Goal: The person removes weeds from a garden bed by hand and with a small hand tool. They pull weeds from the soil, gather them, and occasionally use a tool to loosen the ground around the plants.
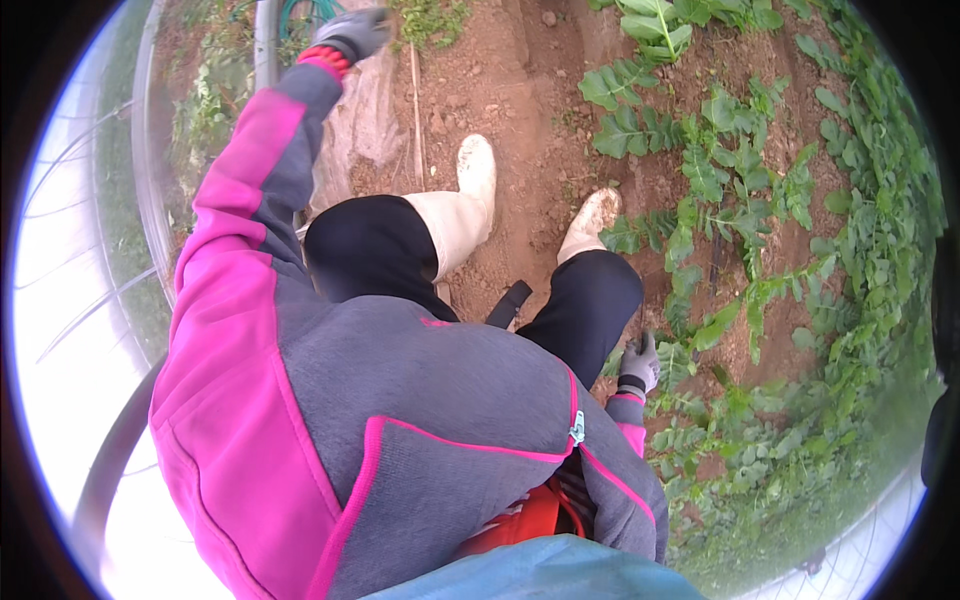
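Note:
My left hand (351,36), in a grey work glove with a red cuff, reaches out at the upper left. It is blurred, and its fingers are hard to make out. Close by are a green cord or hose (304,13) and a grey pole (266,45). My right hand (641,364), also gloved in grey, hangs low beside my right knee. It is next to the lobed green leaves of a crop plant (675,364); its fingertips are dark, and whether they grip anything is unclear.
Reddish soil (517,112) lies under my muddy white boots (478,169). Leafy plants (720,180) grow along the right. A crumpled plastic sheet (371,112) and a thin stick (417,112) lie at the left. A black strap (510,304) shows between my legs. A translucent greenhouse wall (82,247) bounds the left.

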A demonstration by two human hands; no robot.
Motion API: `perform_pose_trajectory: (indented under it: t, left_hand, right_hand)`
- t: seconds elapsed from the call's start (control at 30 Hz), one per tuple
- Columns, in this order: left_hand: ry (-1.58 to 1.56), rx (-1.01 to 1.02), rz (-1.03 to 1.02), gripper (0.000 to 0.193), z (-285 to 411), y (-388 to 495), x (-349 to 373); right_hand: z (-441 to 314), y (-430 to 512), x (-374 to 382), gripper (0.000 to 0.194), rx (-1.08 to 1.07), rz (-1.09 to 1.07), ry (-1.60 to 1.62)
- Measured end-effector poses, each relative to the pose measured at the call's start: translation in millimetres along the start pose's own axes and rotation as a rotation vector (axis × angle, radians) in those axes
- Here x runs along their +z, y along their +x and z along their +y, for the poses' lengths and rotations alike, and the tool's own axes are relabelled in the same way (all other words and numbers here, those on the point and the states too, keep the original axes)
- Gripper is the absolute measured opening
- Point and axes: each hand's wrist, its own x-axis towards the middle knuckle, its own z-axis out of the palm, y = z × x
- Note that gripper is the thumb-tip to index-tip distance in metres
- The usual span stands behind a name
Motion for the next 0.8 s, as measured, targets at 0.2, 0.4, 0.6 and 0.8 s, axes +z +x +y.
perform_pose_trajectory:
  t: [0.2, 0.4, 0.6, 0.8]
  left_hand:
    - [0.055, 0.336, 0.161, 0.034, 169.8, 136.6, 34.9]
    - [-0.082, 0.282, 0.208, 0.036, 213.0, 259.3, 51.1]
    - [-0.309, 0.344, 0.259, 0.036, 227.1, 176.1, 110.3]
    - [-0.599, -0.195, -0.179, 0.034, 156.4, 16.5, 132.1]
  right_hand:
    - [10.9, 12.2, -11.6, 0.037, -0.106, -0.025, -0.003]
    - [-1.2, 18.7, -24.0, 0.048, 0.082, -0.297, -0.174]
    - [-13.1, 23.4, -32.6, 0.05, 0.067, -0.341, -0.192]
    - [-23.7, 29.1, -40.2, 0.051, -0.031, -0.291, -0.266]
